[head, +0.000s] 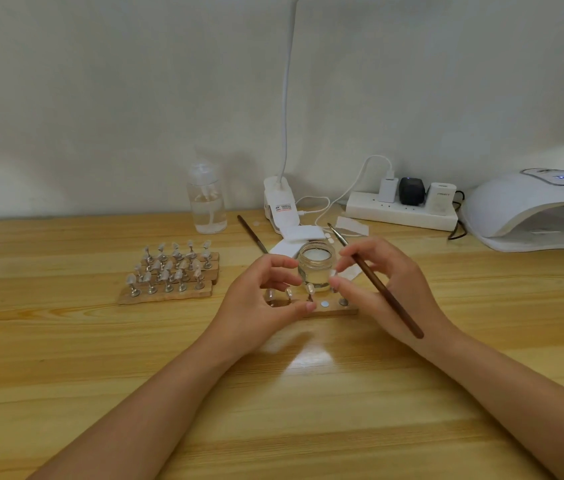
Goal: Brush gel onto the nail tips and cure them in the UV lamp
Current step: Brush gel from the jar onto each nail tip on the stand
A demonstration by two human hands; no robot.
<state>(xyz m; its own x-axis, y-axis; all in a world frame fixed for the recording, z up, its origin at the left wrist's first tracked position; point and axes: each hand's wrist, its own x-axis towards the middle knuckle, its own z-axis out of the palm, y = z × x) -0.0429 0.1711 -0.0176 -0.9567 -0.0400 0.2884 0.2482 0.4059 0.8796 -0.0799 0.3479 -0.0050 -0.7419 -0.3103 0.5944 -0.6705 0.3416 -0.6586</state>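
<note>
The right hand (382,282) is gripping the brush (374,277), bristles pointing to 11 o'clock over the open jar (317,268), while its fingertips are pinching one tip. The left hand (266,289) is curling around the strip (329,306) of tips just in front of the jar. The lamp (533,209) is sitting well apart at 2 o'clock. With both hands crowding the strip, the brush handle is risking knocking the jar or smearing neighbouring tips.
</note>
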